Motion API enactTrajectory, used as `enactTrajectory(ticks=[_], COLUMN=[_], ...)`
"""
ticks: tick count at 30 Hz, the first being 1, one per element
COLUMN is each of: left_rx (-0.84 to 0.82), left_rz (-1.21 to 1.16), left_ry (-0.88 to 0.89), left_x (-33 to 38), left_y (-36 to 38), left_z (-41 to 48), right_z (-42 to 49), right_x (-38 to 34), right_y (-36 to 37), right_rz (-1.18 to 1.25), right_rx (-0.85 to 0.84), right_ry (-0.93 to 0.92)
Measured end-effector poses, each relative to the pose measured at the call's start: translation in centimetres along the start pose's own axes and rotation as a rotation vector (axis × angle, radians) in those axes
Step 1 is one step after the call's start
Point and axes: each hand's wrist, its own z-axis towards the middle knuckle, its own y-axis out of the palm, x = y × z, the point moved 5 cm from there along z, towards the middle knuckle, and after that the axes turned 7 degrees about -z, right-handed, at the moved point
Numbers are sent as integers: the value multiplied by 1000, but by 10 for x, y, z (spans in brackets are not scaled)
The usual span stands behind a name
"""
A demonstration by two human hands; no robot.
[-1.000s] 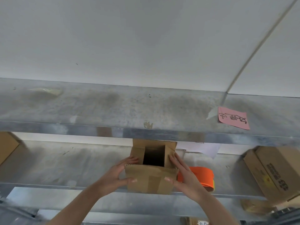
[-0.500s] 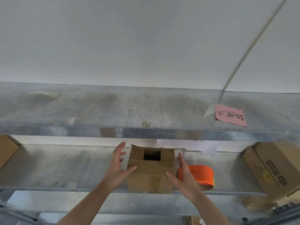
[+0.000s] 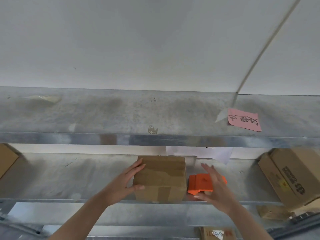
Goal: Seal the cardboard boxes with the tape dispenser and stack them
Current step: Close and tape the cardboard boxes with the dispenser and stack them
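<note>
A small brown cardboard box [image 3: 161, 177] stands on the middle metal shelf [image 3: 69, 181], flaps folded down, old tape across its front. My left hand [image 3: 128, 181] rests against the box's left side, fingers straight along the top edge and thumb on the front. An orange tape dispenser [image 3: 199, 184] lies right beside the box. My right hand [image 3: 214, 187] hovers open over the dispenser, fingers spread, blurred, holding nothing.
A larger printed cardboard box [image 3: 292, 177] sits at the shelf's right end, another box [image 3: 7, 160] at the far left. A pink note [image 3: 244, 119] lies on the upper shelf [image 3: 121, 116]. White paper [image 3: 216, 153] hangs behind. More cardboard [image 3: 216, 233] lies below.
The box's flaps went from open to folded shut. My right hand left the box and moved right over the tape dispenser. My left hand stayed on the box's left side.
</note>
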Motion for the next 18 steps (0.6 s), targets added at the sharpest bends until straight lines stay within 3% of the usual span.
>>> enactTrajectory(ticks=[5, 18], left_rx=[67, 63], left_rz=[99, 48], left_ry=[29, -58], left_x=[4, 20], left_y=[0, 15], left_z=[3, 1], right_z=[1, -1], right_x=[78, 105], right_y=[-12, -10], right_rz=[-249, -124], right_rx=[-93, -170], right_ry=[107, 111])
